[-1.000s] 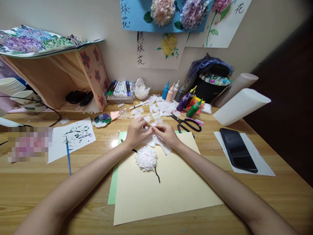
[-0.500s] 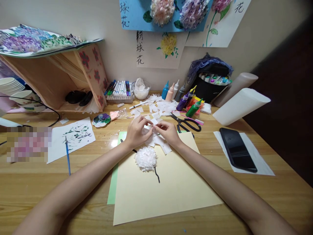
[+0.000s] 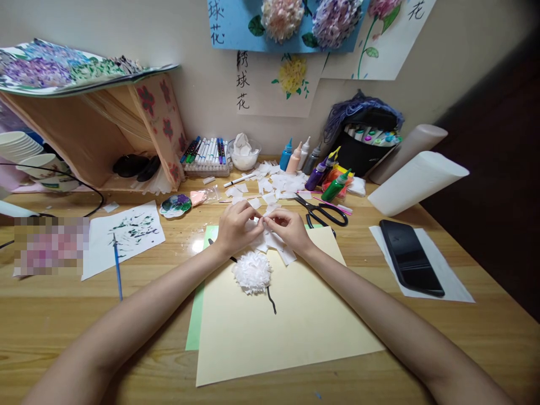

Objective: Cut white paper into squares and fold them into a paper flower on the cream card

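My left hand (image 3: 237,228) and my right hand (image 3: 291,229) meet fingertip to fingertip above the top edge of a cream paper sheet (image 3: 291,332). Both are closed in a pinch on a small piece of white paper (image 3: 269,209), mostly hidden by the fingers. Beneath them lie loose white paper squares (image 3: 288,257). Just below my left hand, a ruffled white paper flower (image 3: 252,272) rests on the cream sheet, with a black stem line (image 3: 271,301) running down from it. A green sheet (image 3: 193,332) shows under the cream one.
Black-handled scissors (image 3: 323,212) lie right of my hands. Behind are scattered paper pieces (image 3: 284,181), paint bottles (image 3: 336,187), a glass bowl (image 3: 244,157) and markers (image 3: 206,152). A phone (image 3: 411,259) lies at right; a paintbrush (image 3: 117,267) and palette (image 3: 175,206) at left.
The fingertips have drawn closer around the white paper piece, and less of it shows. The view has shifted very slightly; the flower and sheets stay put.
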The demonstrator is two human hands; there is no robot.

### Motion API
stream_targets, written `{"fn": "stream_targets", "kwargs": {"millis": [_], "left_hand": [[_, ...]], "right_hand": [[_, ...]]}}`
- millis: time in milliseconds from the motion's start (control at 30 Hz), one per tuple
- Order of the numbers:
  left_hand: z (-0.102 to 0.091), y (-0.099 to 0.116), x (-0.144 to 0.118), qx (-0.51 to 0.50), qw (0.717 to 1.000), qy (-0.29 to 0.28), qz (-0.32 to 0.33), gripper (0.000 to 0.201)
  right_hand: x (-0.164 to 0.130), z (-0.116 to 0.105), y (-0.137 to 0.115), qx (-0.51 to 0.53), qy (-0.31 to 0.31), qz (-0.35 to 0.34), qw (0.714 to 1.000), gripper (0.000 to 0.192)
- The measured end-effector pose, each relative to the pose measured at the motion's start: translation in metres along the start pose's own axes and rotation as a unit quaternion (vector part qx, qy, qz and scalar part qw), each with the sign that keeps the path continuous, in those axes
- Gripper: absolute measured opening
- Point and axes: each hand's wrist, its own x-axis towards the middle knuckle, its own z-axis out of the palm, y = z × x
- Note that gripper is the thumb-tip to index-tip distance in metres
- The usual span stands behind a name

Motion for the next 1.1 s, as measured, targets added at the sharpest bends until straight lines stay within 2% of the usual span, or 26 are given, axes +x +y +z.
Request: {"fn": "stream_targets", "kwargs": {"millis": [300,500,633,700,767,833,867,933,1000,1100], "left_hand": [[-0.002,0.000,0.004,-0.072,0.991,0.021,-0.110,0.004],[0.001,-0.008,0.006,-0.119,0.974,0.054,-0.183,0.007],[0.006,-0.023,0.007,-0.165,0.939,0.091,-0.289,0.008],[0.009,-0.031,0.008,-0.209,0.908,0.099,-0.348,0.010],[0.012,-0.037,0.008,-0.273,0.873,0.091,-0.393,0.014],[0.014,-0.040,0.008,-0.322,0.853,0.086,-0.401,0.018],[0.014,-0.041,0.008,-0.332,0.854,0.089,-0.391,0.019],[0.014,-0.040,0.008,-0.321,0.872,0.100,-0.355,0.018],[0.013,-0.038,0.008,-0.286,0.895,0.104,-0.326,0.017],[0.010,-0.034,0.008,-0.230,0.918,0.096,-0.308,0.016]], "right_hand": [[0.000,-0.002,0.002,-0.012,0.024,0.004,1.000,0.014],[0.005,-0.009,0.003,-0.002,0.075,0.019,0.997,0.014],[0.018,-0.024,0.012,0.001,0.129,0.091,0.987,0.015],[0.025,-0.030,0.020,-0.001,0.151,0.118,0.982,0.017],[0.028,-0.034,0.026,-0.010,0.157,0.115,0.981,0.020],[0.029,-0.035,0.029,-0.034,0.148,0.107,0.983,0.024],[0.028,-0.035,0.028,-0.055,0.140,0.101,0.983,0.024],[0.026,-0.036,0.023,-0.106,0.099,0.073,0.987,0.019],[0.024,-0.039,0.016,-0.159,0.025,0.017,0.987,0.009],[0.021,-0.042,0.005,-0.210,-0.075,-0.059,0.973,0.003]]}}
